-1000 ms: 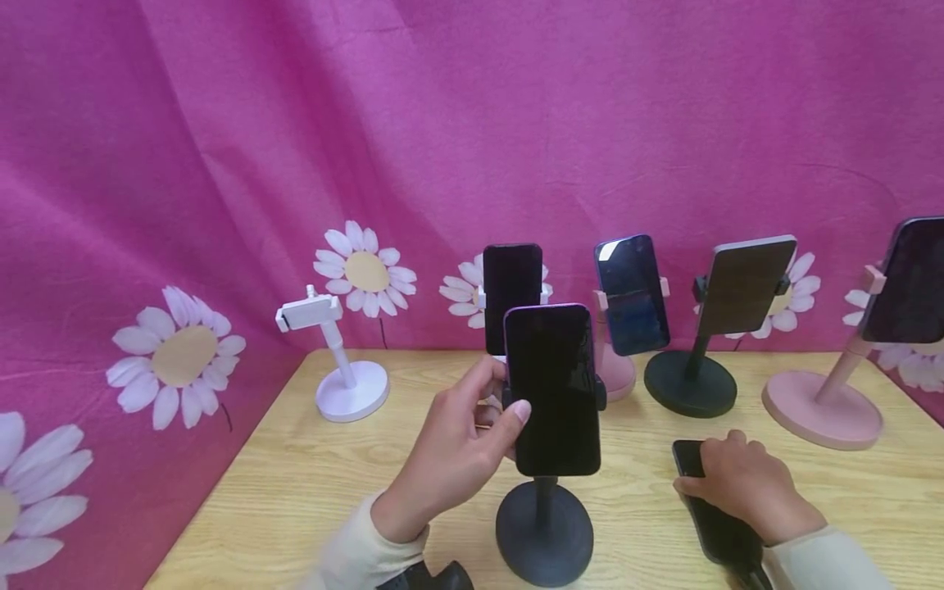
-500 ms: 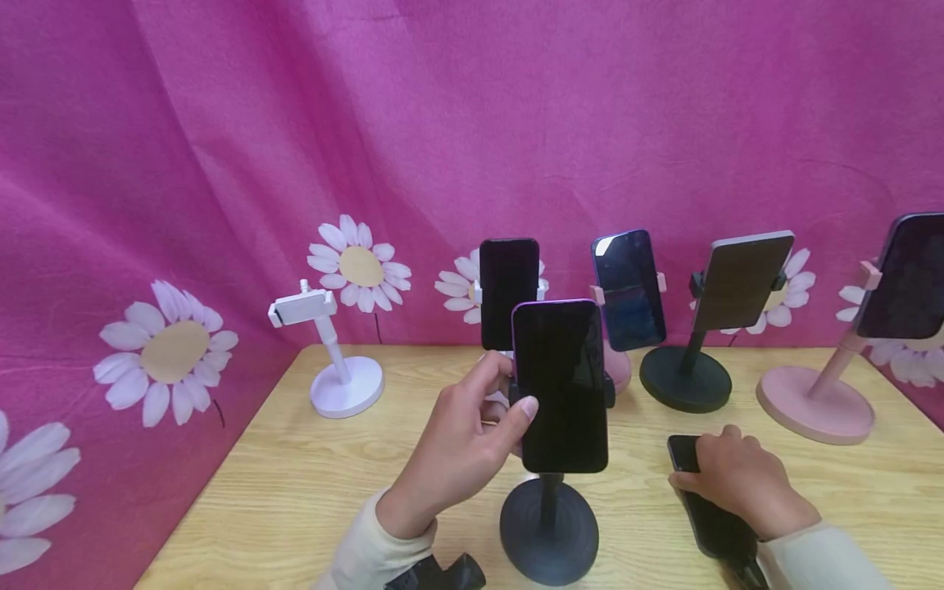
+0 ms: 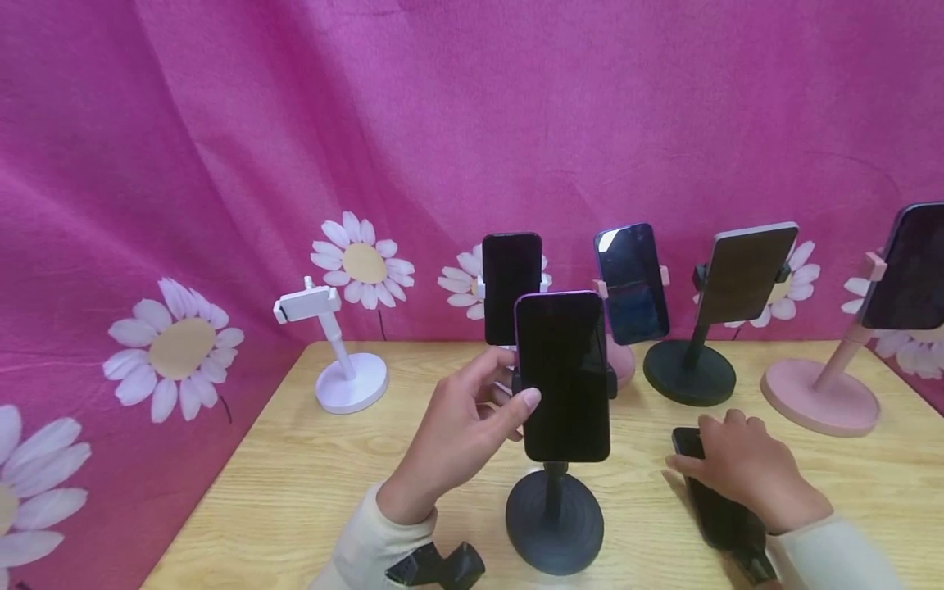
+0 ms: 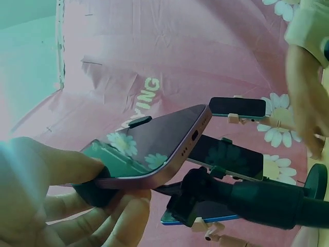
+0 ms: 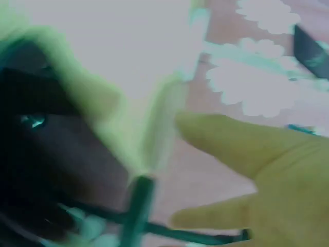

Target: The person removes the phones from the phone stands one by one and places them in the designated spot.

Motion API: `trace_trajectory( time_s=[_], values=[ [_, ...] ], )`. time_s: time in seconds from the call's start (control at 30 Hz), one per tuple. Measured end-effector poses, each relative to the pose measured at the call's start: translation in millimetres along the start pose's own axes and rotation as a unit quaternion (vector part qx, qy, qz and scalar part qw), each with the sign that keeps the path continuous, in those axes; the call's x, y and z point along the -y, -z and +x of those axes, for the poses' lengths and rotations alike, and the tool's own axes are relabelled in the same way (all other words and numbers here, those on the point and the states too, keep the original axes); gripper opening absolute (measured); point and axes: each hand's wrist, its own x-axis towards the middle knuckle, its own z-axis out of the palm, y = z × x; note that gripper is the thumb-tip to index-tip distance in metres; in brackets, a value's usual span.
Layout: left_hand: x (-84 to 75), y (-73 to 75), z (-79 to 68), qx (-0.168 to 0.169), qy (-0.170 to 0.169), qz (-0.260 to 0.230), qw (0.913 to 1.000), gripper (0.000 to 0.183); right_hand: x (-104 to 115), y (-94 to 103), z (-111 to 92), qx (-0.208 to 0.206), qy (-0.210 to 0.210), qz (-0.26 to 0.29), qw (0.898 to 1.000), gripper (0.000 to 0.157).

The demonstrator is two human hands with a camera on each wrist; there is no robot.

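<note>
A purple-edged smartphone with a dark screen is upright in the clamp of a black phone stand. My left hand pinches the clamp's left side, thumb at the screen's edge and fingers behind. In the left wrist view the thumb lies over the black clamp beside the phone. My right hand is over a dark phone lying on the table and hides part of it. In the blurred right wrist view, the fingers of my right hand look straight and spread.
A white stand with an unfilled holder is at the back left. Behind stand more phones: one on a white clamp, one on a pink stand, a tablet-like device on a black stand, and another phone at right.
The head view shifts slightly. My left hand keeps its hold on the clamp. My right hand rises slightly relative to the lying phone, which stays in place.
</note>
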Motion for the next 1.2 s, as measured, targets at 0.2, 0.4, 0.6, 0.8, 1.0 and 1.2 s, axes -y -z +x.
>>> trace_trajectory(
  time_s=[0.2, 0.4, 0.6, 0.8, 1.0, 1.2],
  values=[
    [5.0, -2.0, 5.7, -0.04, -0.046, 0.068, 0.9958, 0.026, 50, 46.3, -16, -0.17, 0.111, 0.186, 0.961, 0.056],
    [11.1, -8.0, 19.2, -0.055, -0.064, 0.083, 0.9929, 0.026, 106, 78.7, -37, -0.254, 0.166, 0.356, 0.884, 0.044],
    [18.4, -10.4, 33.6, -0.062, -0.06, 0.087, 0.9925, 0.029, 140, 80.1, -25, -0.298, 0.182, 0.406, 0.844, 0.089],
    [23.4, -10.8, 42.3, -0.069, -0.042, 0.096, 0.9921, 0.037, 155, 73.4, -9, -0.346, 0.2, 0.379, 0.835, 0.106],
    [22.2, -8.1, 42.6, -0.069, -0.029, 0.095, 0.9927, 0.034, 158, 71.2, -7, -0.359, 0.192, 0.365, 0.837, 0.101],
    [16.4, -2.1, 40.9, -0.043, -0.013, 0.078, 0.9959, 0.037, 158, 69.6, -8, -0.351, 0.181, 0.37, 0.841, 0.099]
  ],
)
